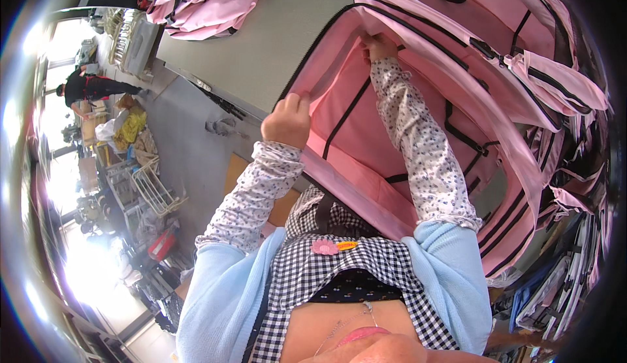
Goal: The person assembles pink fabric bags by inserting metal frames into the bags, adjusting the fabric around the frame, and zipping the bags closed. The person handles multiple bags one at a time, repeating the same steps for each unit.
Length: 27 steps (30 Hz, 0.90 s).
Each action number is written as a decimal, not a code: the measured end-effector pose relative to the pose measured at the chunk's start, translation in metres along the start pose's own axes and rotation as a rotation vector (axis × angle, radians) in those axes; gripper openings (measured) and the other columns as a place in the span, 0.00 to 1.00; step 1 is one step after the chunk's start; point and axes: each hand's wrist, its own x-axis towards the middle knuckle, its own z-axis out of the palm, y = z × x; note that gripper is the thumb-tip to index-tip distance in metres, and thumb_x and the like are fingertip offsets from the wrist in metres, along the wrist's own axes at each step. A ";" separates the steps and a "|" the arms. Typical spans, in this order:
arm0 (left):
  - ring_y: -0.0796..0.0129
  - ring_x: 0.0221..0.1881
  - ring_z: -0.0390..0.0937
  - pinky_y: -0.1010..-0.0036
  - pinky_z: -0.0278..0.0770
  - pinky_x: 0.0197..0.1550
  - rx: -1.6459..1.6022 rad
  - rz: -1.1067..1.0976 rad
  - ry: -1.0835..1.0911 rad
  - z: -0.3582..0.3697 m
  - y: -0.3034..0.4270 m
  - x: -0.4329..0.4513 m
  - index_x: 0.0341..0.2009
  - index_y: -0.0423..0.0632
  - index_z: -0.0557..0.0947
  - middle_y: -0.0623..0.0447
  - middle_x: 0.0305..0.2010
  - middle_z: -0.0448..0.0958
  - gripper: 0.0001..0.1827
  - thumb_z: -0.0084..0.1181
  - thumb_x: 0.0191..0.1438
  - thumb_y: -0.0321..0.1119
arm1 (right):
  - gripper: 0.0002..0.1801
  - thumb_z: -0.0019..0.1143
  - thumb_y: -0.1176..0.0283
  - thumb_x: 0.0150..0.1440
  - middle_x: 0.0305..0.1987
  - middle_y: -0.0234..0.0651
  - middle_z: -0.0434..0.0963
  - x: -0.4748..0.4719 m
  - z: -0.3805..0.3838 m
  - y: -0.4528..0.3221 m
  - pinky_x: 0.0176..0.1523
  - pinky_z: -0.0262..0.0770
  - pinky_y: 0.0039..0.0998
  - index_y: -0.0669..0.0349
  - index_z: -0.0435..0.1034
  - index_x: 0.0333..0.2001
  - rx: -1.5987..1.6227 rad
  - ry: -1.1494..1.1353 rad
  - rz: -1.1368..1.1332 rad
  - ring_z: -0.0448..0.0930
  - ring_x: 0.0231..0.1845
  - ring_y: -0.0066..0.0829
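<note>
A large pink fabric bag [338, 83] with black zipper edging lies unzipped in front of me, its cavity facing me. My left hand [286, 120] is closed on the bag's zippered rim at its left side. Inside the cavity, my right hand [379, 48] reaches to the upper corner and touches the pink lining there; its fingers are partly hidden, so its hold is unclear. Black straps [348, 118] run across the lining. A second pink bag part [470, 0] with black straps and a small pocket flap [563, 81] lies beyond and to the right.
The grey table [210, 64] carries a heap of pink fabric pieces [205, 5] at its far left. Across the floor, a person in dark clothes [88, 86] bends near boxes and yellow sacks [131, 130]. A metal frame cart [154, 186] stands left; stacked folded items [553, 289] are at right.
</note>
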 end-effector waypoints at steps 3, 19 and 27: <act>0.57 0.50 0.76 0.68 0.78 0.49 0.036 -0.014 0.097 0.024 0.013 -0.006 0.53 0.44 0.77 0.47 0.56 0.74 0.28 0.62 0.45 0.38 | 0.11 0.57 0.67 0.60 0.23 0.34 0.77 -0.014 0.031 -0.014 0.14 0.63 0.25 0.64 0.74 0.40 0.171 0.089 -0.113 0.69 0.10 0.23; 0.44 0.47 0.79 0.53 0.76 0.49 -0.099 -0.473 -0.484 0.001 -0.075 0.039 0.53 0.53 0.74 0.42 0.44 0.81 0.20 0.48 0.53 0.35 | 0.27 0.52 0.57 0.61 0.42 0.37 0.81 -0.113 -0.049 -0.115 0.38 0.78 0.36 0.63 0.66 0.58 -0.632 -0.338 -0.062 0.83 0.34 0.31; 0.49 0.54 0.76 0.58 0.75 0.54 0.126 -0.230 -0.057 0.071 -0.143 0.154 0.57 0.52 0.73 0.44 0.53 0.77 0.21 0.50 0.58 0.36 | 0.47 0.72 0.53 0.37 0.65 0.41 0.66 -0.389 -0.210 -0.193 0.73 0.47 0.49 0.52 0.64 0.62 -2.035 -0.593 -0.085 0.56 0.73 0.46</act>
